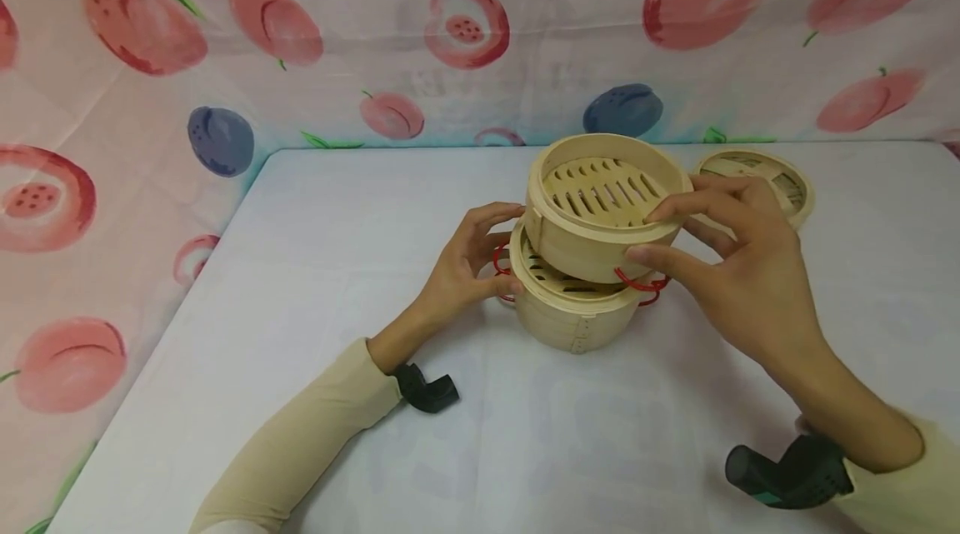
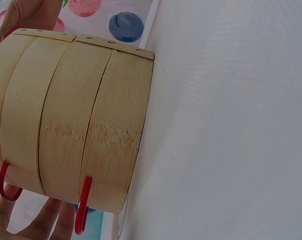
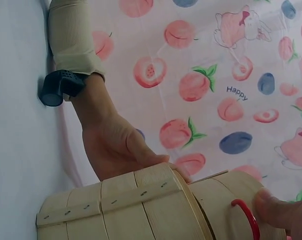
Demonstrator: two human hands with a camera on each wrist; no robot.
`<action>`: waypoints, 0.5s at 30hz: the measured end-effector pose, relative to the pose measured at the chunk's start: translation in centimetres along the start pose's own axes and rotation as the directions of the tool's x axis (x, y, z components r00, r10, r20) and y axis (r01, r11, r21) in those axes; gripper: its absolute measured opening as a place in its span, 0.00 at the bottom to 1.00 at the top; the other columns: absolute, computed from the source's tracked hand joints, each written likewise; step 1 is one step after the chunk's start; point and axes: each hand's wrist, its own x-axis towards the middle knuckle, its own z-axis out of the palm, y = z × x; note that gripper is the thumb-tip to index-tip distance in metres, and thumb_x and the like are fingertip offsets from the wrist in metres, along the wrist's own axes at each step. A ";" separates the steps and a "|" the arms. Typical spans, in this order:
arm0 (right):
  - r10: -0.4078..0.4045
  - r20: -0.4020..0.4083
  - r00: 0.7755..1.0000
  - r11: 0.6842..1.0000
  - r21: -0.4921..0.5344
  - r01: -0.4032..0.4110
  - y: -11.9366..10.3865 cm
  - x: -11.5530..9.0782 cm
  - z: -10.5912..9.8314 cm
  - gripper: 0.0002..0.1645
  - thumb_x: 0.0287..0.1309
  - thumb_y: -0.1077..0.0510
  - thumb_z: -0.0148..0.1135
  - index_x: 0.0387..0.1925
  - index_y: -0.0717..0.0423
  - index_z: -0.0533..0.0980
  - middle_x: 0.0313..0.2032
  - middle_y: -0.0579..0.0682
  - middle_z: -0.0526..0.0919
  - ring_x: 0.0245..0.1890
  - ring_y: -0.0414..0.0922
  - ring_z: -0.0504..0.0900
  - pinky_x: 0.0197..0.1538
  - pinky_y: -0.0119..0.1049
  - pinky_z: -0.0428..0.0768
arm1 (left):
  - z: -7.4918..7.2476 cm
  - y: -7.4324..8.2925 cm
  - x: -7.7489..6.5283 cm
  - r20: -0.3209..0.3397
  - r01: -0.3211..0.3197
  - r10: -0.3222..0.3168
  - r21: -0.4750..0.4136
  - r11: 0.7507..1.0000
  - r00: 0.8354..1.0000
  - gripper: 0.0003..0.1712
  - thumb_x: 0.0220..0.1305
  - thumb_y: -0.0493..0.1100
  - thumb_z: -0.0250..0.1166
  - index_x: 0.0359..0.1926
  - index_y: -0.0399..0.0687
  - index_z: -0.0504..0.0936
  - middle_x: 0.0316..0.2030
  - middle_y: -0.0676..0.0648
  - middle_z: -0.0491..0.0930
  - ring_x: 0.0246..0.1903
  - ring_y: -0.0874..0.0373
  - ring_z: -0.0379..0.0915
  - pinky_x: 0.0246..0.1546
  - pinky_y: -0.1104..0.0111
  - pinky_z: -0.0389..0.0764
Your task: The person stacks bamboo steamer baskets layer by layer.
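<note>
Two bamboo steamer baskets stand at the middle of the table, one partly over the other. My right hand (image 1: 742, 267) pinches the right wall of the upper steamer basket (image 1: 577, 249), thumb outside and fingers over the rim. That basket tilts, its slatted floor showing, and overlaps the rim of the lower steamer basket (image 1: 551, 317). At the lower basket's left side, my left hand (image 1: 468, 263) holds its wall, thumb at the front and fingers round the back. Red loop handles (image 2: 83, 205) stick out from the lower basket's side in the left wrist view.
A round bamboo steamer lid (image 1: 804, 192) lies at the table's back right, partly hidden behind my right hand. The white tabletop (image 1: 360, 217) meets a fruit-print cloth (image 1: 540, 42) at the back and left. Dark wrist cameras (image 1: 795, 471) sit on both sleeves.
</note>
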 end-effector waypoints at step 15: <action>-0.002 0.011 1.000 1.000 -0.001 0.002 -0.7 -0.9 0.7 0.22 0.35 0.74 0.77 0.37 0.66 0.80 0.45 0.43 0.64 0.64 0.46 0.62 0.52 0.25 0.74 | 0.1 0.0 0.1 -0.026 -0.017 0.017 -0.004 1.000 1.000 0.55 0.49 0.57 0.73 0.68 0.41 0.51 0.63 0.37 0.63 0.58 0.34 0.64 0.60 0.52 0.67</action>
